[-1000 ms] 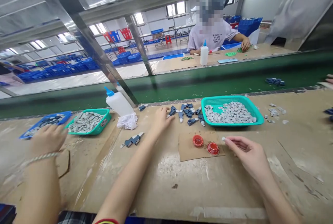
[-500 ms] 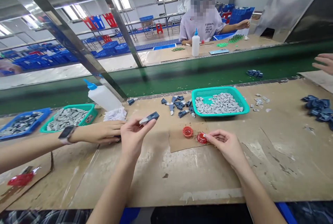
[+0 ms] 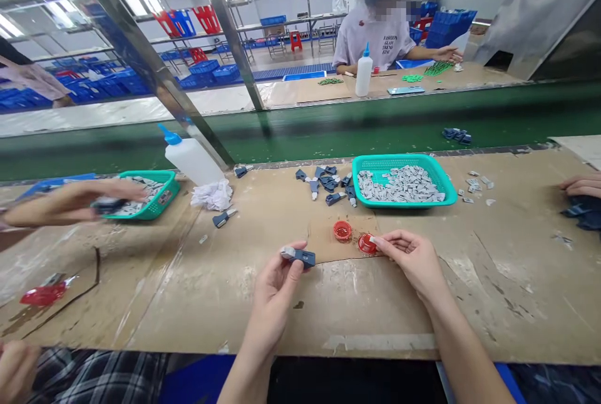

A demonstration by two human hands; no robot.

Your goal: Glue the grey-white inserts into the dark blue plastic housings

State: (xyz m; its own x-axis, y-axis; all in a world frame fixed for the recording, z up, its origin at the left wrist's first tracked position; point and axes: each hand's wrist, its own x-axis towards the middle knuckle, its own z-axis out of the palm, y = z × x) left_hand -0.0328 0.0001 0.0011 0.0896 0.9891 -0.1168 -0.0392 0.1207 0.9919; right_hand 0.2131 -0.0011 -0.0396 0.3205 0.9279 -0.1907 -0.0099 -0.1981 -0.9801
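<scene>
My left hand (image 3: 276,282) pinches a small dark blue plastic part with a grey tip (image 3: 299,256), held just above the cardboard-covered bench. My right hand (image 3: 409,258) holds a tiny grey piece (image 3: 373,240) between thumb and fingers at the rim of a red cap (image 3: 365,244). A second red cap (image 3: 342,230) sits to its left on a brown cardboard pad (image 3: 323,242). Behind them lie several loose blue parts (image 3: 326,185) and a teal basket (image 3: 447,183) of small grey pieces.
A white glue bottle with a blue nozzle (image 3: 190,158) and crumpled tissue (image 3: 212,194) stand at the left. A co-worker's hand (image 3: 75,202) reaches over another teal basket (image 3: 164,200). Another person's hand (image 3: 580,186) rests at the right. A green conveyor (image 3: 328,131) runs behind.
My left hand has brought the blue part down and closer to me, toward my right hand. The co-worker's arm at the left has pulled back to the basket.
</scene>
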